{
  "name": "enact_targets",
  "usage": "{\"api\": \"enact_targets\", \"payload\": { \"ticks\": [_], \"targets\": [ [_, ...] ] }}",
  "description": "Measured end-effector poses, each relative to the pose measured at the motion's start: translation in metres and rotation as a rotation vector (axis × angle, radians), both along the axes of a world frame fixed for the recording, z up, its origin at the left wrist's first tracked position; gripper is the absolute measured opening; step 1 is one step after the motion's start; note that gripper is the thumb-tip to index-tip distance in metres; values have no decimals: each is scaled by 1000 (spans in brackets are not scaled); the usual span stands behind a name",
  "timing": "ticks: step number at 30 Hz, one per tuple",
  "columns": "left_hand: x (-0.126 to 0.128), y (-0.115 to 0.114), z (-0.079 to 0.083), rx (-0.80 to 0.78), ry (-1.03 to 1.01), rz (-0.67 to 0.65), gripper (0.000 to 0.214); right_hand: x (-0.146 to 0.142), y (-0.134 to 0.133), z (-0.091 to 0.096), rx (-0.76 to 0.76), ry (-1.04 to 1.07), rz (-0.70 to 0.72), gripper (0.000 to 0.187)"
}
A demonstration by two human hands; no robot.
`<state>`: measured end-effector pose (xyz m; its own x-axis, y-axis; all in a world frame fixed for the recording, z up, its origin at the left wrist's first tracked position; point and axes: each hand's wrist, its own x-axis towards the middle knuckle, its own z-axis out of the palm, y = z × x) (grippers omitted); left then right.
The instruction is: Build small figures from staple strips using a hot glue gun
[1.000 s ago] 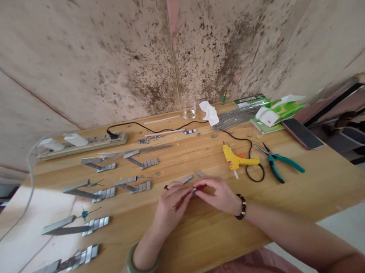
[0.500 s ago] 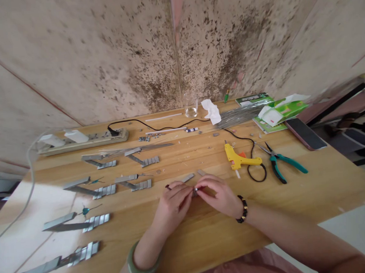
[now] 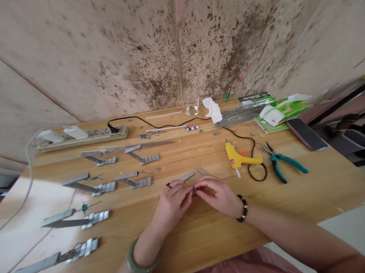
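My left hand (image 3: 174,201) and my right hand (image 3: 217,195) meet over the front middle of the wooden table (image 3: 189,251). Their fingertips pinch a small grey piece (image 3: 194,190) between them, mostly covered by the fingers, so its kind cannot be made out. Just beyond the fingers lie two flat grey strips, one (image 3: 187,176) by the left hand and another (image 3: 202,171) by the right. To the right of my hands rests a yellow glue gun (image 3: 241,157), and past it teal-handled pliers (image 3: 284,161) lie with spread handles.
Bent grey strip pieces (image 3: 96,218) stand in rows on the left. A power strip (image 3: 83,138) with chargers lies at the back left. Toward the back are a glass (image 3: 192,107), a tissue (image 3: 212,110), a wire bundle (image 3: 243,113), a green tissue pack (image 3: 287,109) and a phone (image 3: 306,134).
Both hands stay nearly in place, still pinching the small piece. Its bright glint has gone and it looks darker now. The view has shifted very slightly.
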<state>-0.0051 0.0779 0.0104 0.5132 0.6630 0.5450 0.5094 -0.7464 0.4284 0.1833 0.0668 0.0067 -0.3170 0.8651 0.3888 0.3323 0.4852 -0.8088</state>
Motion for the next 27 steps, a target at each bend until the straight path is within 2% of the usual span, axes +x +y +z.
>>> {"api": "enact_targets", "payload": {
  "ticks": [9,19,27],
  "targets": [
    [1,1,-1,-86,-97,-22,15,2,6,2,25,23,7,14],
    [1,4,-1,-163,-94,-27,16,1,10,-2,99,-15,18,22],
    [3,5,0,-105,-69,-14,16,0,12,-4,127,13,-21,17]
  ]
}}
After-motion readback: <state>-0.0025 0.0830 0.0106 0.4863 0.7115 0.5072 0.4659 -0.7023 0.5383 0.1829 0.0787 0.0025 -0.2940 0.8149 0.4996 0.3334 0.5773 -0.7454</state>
